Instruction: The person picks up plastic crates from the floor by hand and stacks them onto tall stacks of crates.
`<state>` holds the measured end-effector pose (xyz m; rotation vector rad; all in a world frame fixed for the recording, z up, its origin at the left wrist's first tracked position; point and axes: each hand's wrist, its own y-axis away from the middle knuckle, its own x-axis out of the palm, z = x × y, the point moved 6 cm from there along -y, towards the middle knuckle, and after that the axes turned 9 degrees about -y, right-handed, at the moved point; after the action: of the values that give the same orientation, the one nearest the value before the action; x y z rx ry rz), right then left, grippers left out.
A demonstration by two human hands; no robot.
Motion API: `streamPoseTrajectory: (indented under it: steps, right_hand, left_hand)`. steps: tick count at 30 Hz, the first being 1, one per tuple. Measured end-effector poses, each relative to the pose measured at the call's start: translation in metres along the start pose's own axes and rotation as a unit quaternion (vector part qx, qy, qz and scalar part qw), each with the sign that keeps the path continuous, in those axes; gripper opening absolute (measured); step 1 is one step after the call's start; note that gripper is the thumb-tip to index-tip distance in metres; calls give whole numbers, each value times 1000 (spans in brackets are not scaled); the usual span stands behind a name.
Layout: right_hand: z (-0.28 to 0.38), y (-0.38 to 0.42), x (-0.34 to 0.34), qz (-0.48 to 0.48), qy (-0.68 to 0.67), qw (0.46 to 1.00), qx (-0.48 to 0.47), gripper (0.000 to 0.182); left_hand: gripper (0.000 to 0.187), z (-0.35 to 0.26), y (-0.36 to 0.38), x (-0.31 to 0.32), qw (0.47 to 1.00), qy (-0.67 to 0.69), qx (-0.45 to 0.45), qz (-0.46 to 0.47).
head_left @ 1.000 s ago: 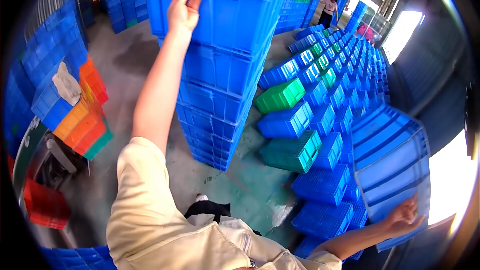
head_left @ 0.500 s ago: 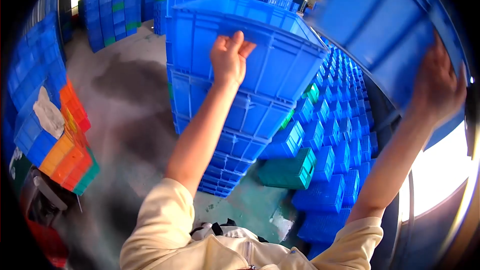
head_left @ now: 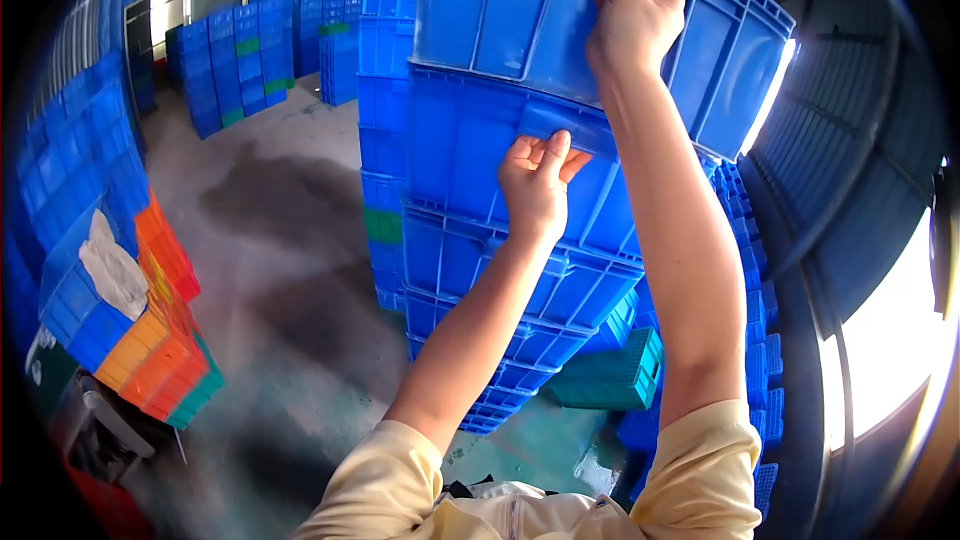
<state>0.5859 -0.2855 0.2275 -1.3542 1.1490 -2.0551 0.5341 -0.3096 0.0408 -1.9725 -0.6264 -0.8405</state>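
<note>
A blue crate sits on top of the tall stack in front of me, slightly askew on the crate below. My right hand grips the handle lip on its front wall, with the thumb over the edge. Just below, my left hand is closed on the handle lip of the second blue crate. More blue crates are stacked underneath, down to the floor.
At the left stand blue crates and orange crates with a pale cloth on them. A green crate is right of my stack, beside rows of blue crates. More stacks stand farther back.
The crate that my right hand held up at the right is now on top of the stack. My left hand remains at the crate below, and the view has shifted.
</note>
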Motion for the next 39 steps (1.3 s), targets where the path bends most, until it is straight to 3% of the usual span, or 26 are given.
streamPoseTrajectory:
  steps: [7,9,11,13,15,17,18,19,20,21,22,23,25,27,30,32,33,35,37,38,39]
  right_hand:
    - [-18,2,-6,-36,-38,999,7,20]
    - [-14,5,-4,-22,39,999,1,12]
    - [-11,15,-10,-115,115,986,-17,15]
    - [-10,11,-15,-127,145,981,-22,15]
    - [7,13,-19,2,243,970,-30,12]
    - [79,39,-29,137,311,917,-207,9]
    - [107,40,-49,124,359,862,-336,14]
    - [134,37,-76,16,378,838,-394,19]
    - [144,17,-105,2,480,770,-421,26]
    - [130,-2,-135,35,478,845,-235,30]
    - [116,-11,-159,45,488,871,-41,39]
    - [100,-5,-176,70,512,854,52,42]
    - [105,13,-170,98,609,786,-45,27]
    - [105,24,-173,109,590,799,-47,25]
    - [103,26,-180,116,619,777,-14,33]
    - [106,30,-184,105,594,795,-56,26]
    - [108,37,-188,122,583,801,65,32]
    - [109,74,-212,143,549,824,1,42]
    - [126,143,-245,149,561,813,-37,46]
    - [132,185,-269,174,572,802,-4,46]
    - [123,251,-314,220,631,740,76,46]
  left_hand:
    - [15,3,1,-2,1000,-1,5,-9]
    - [15,7,-1,-5,1000,8,8,-10]
    - [14,9,-2,-9,999,-11,28,-12]
    - [13,13,-3,-15,999,-37,27,-17]
    - [11,7,-1,-6,999,-23,25,3]
    - [9,6,1,-5,999,-25,35,8]
    - [8,5,3,-3,999,-34,30,0]
    - [10,8,2,-5,999,-40,30,9]
    - [9,9,2,-5,999,-33,33,15]
    - [8,9,3,-5,999,-30,34,19]
    - [8,9,4,-7,999,-34,32,15]
    - [8,10,4,-8,999,-30,34,14]
    - [7,8,7,-1,999,-22,37,-2]
    - [7,10,4,-4,999,-21,46,1]
    - [5,11,5,-6,999,-20,38,19]
    - [9,13,2,-10,998,-7,41,45]
    - [14,15,6,-12,999,0,29,31]
    - [19,18,33,-32,1000,3,16,26]
    - [22,9,99,-43,980,-155,105,-62]
    - [26,23,130,-63,959,-203,154,122]
    - [23,45,171,-76,924,-264,183,205]
